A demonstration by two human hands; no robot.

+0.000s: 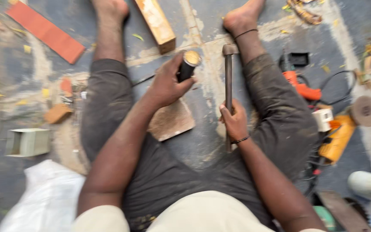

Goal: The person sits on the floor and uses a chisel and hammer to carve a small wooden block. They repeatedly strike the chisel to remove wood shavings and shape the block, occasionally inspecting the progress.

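Between the person's spread legs, on the floor (202, 141), lies a flat board (170, 120). Just above the board, the left hand (166, 83) has its grip wrapped around a dark cylinder (187, 66) with a pale wooden end. Right of the board, the right hand (235, 122) has its grip closed on a hammer (228, 73), head pointing away. Farther right of the board lies an orange drill (299, 86).

Dusty dark trousers (275, 111), cream shirt (194, 212), black wristband (239, 140), black anklet (244, 32)
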